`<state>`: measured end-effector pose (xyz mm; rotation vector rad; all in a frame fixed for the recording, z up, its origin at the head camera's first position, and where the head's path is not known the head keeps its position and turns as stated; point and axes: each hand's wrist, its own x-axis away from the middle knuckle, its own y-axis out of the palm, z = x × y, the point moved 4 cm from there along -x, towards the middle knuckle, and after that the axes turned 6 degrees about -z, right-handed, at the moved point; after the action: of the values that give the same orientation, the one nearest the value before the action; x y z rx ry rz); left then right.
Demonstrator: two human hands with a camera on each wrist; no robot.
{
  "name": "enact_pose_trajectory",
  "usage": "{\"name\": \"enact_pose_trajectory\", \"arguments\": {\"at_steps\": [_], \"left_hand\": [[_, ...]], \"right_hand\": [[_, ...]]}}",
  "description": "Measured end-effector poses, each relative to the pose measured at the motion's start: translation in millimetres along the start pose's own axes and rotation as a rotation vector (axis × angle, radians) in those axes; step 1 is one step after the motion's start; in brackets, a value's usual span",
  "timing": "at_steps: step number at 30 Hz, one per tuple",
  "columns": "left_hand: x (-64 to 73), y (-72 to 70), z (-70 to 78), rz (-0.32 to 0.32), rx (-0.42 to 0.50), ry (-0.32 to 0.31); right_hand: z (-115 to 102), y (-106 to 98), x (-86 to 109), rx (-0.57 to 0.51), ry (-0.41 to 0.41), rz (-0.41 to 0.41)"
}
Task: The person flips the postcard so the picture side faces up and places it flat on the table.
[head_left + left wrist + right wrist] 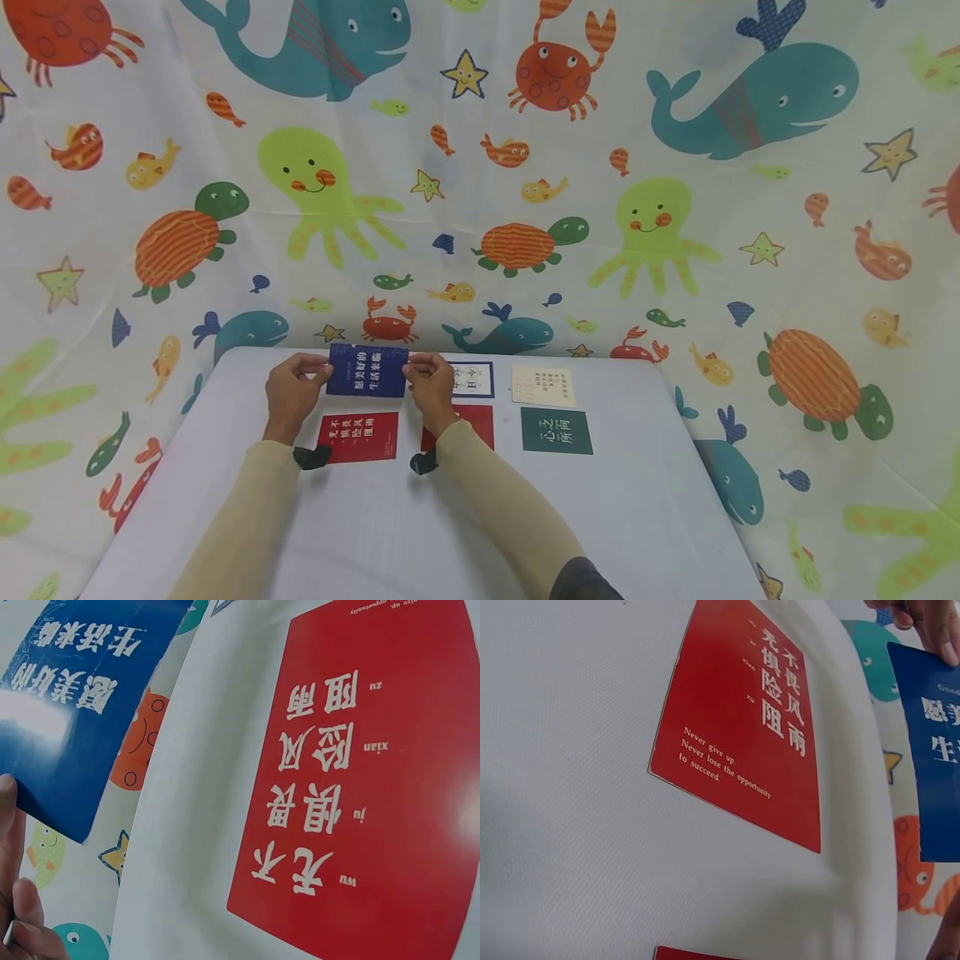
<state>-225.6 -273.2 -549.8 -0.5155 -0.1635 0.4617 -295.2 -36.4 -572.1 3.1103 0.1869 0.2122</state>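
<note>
A dark blue card with white Chinese characters is held up between both hands over the far part of the table. My left hand pinches its left edge between thumb and fingers. The right hand pinches the opposite edge. Below the blue card lies a red card with white characters, flat on the table; the right wrist view shows English text on this red card too. Another red card lies partly hidden under the right wrist.
A white card with a blue border, partly behind the right hand, a cream card and a dark green card lie to the right on the white table. A curtain printed with sea animals hangs behind the table's far edge.
</note>
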Motion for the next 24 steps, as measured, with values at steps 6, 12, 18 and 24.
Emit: {"name": "enact_pose_trajectory", "arguments": {"at_steps": [6, 12, 18, 24], "left_hand": [[0.5, -0.8, 0.7, 0.003, 0.006, 0.004], [-0.4, -1.8, 0.4, -0.002, 0.014, 0.002], [-1.6, -1.9, -0.1, -0.016, 0.003, 0.021], [-2.2, -2.3, 1.2, -0.039, -0.019, 0.036]], "right_hand": [[-1.6, 0.4, 0.3, -0.004, -0.009, -0.001], [-3.5, 0.3, 2.7, 0.011, -0.003, -0.011], [-2.4, 1.3, 2.3, 0.007, -0.004, -0.033], [-0.4, 1.9, 0.0, 0.020, -0.031, -0.078]]}}
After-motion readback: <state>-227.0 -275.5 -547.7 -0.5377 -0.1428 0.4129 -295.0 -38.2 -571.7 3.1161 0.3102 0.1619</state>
